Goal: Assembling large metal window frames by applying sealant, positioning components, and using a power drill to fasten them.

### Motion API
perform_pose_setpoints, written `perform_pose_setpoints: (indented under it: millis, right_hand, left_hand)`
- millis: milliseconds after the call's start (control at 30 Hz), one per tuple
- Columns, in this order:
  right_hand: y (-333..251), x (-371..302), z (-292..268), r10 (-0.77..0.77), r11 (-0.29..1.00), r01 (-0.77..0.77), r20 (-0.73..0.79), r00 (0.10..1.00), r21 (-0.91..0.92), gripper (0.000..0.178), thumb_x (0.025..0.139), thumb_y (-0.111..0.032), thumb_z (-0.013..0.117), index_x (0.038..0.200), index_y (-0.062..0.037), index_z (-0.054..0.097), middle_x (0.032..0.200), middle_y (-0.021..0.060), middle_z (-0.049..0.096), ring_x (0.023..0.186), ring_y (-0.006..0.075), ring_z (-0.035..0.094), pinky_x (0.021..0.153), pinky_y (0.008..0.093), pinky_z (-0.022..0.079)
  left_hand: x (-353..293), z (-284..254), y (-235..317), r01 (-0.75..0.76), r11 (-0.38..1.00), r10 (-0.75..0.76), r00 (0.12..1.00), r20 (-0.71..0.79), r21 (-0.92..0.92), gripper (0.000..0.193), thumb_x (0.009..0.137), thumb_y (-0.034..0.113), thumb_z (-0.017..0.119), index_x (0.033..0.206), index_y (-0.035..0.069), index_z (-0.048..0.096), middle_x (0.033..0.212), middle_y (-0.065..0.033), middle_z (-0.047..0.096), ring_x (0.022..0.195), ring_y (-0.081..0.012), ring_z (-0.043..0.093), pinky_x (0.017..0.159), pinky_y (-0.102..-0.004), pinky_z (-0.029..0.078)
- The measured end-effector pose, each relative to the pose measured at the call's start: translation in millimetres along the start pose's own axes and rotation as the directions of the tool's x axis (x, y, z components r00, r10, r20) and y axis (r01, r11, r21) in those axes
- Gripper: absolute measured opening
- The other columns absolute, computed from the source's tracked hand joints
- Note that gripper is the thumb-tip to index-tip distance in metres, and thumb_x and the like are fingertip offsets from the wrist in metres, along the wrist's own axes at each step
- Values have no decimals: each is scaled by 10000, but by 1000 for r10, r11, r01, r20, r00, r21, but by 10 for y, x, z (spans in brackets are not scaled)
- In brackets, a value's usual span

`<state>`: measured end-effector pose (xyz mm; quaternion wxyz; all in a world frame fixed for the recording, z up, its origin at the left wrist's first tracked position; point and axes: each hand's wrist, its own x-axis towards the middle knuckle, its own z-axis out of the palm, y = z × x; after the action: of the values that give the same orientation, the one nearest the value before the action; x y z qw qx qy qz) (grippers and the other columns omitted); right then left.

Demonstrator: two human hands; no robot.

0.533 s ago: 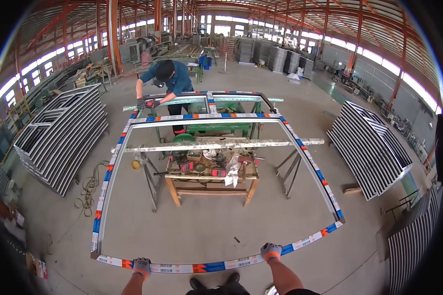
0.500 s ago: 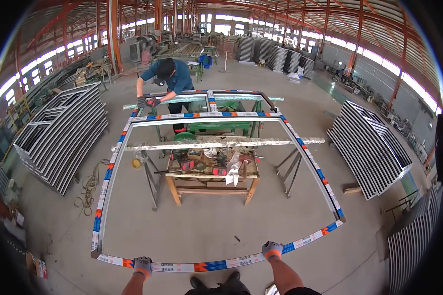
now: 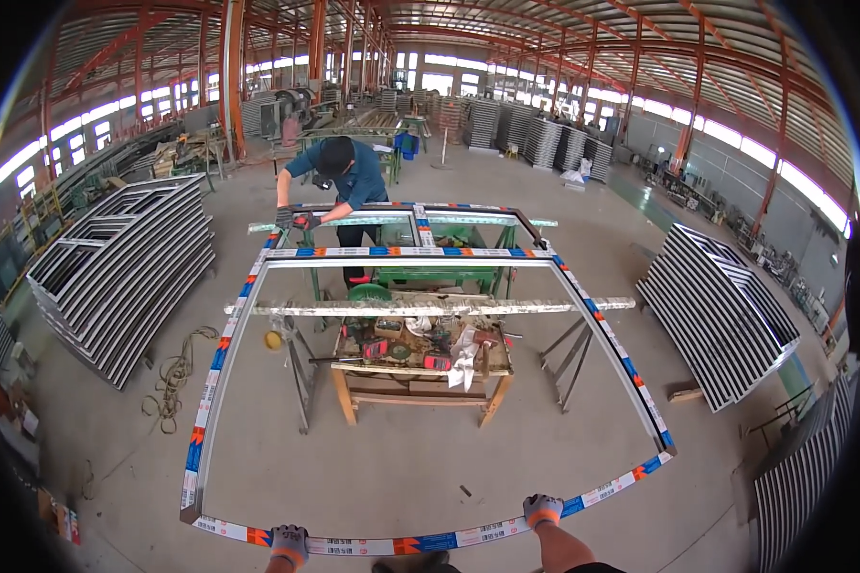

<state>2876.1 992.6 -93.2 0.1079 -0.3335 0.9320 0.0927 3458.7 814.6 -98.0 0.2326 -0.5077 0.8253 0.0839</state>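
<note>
A large window frame [image 3: 468, 537], its bars wrapped in blue, orange and white printed film, lies flat across two bar supports. My left hand [image 3: 290, 546], in a grey and orange glove, grips its near bar left of the middle. Further right, my right hand [image 3: 543, 510], gloved alike, has its fingers wrapped over the same bar. A crossbar [image 3: 392, 252] divides the frame, with two smaller openings beyond it. At the far left corner a co-worker [image 3: 354, 177] in a dark cap bends over, both gloved hands on the frame.
Under the frame stands a wooden workbench [image 3: 420, 367] with red tools and a white cloth [image 3: 464, 358]. Metal trestle legs [image 3: 301, 377] flank it. Stacks of metal frames stand at the left [image 3: 124, 277] and right [image 3: 717, 315]. A tangled rope [image 3: 170, 377] lies on the floor at left.
The whole scene sits lower in the picture, as the head view has tilted up slightly. Both my hands stay on the near bar. The co-worker remains at the far left corner.
</note>
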Motion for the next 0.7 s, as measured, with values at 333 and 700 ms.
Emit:
perform_pose_setpoints:
  millis: [333,700]
  right_hand:
    - [13,81,107,-14,1000,14,-26,1000,1,448,933,-413,381,925,-153,746,959,98,735,889,279,693,917,437,394]
    - [-46,105,57,-38,999,38,-58,998,-6,423,924,-390,410,858,-143,748,889,107,735,841,284,693,890,414,408]
  left_hand:
    - [83,154,-76,-31,1000,31,999,-29,4,272,835,279,552,1043,130,644,1071,-106,652,1043,-314,610,911,-496,430]
    - [6,112,-36,-2,1000,1,999,-40,-14,271,851,254,539,1069,120,629,1069,-93,649,1039,-297,608,915,-491,421]
